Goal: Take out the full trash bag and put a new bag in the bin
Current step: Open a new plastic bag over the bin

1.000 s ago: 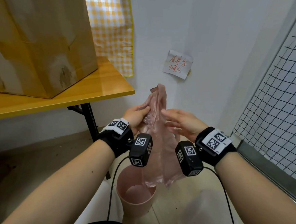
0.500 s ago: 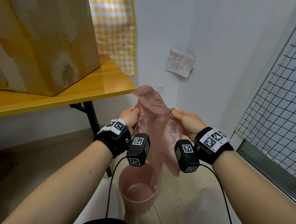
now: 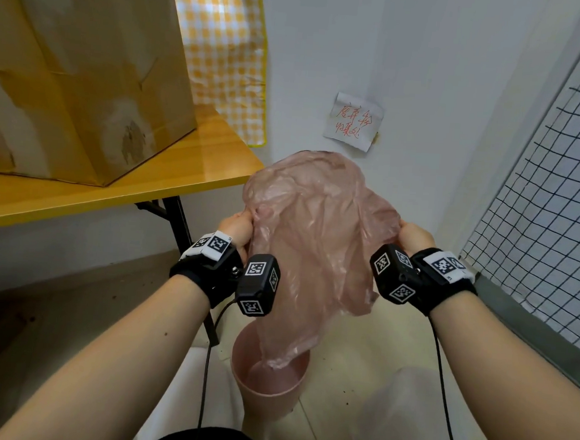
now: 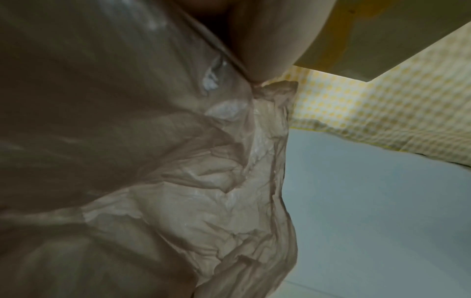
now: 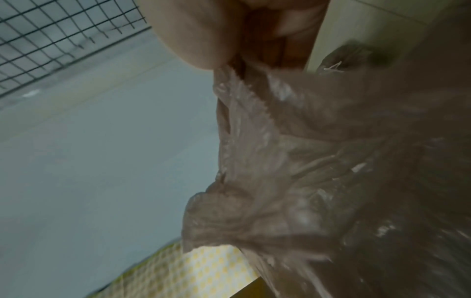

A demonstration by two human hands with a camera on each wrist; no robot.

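You are at the second half of the job: opening the new bag so it can line the bin. Your left hand pinches the bag's left edge and your right hand pinches its right edge, both fists curled tight on the film, held apart so the pink plastic balloons up between them. The wrist views show only crumpled film bunched at your fingertips; whether you hold one layer or both there, I cannot tell.

The bag hangs in the air above the bin, its lower tail dangling just into the mouth. The bin stands on the floor between your forearms, near the bench leg, and looks unlined inside. A pale, blurry mass on the floor at right may be the full bag, but I cannot be sure.

Next, I judge, you need the mouth properly open: bring the bag down, feed the closed end into the bin, and fold the rim over the lip all round. Thin film clings, so spread it evenly.
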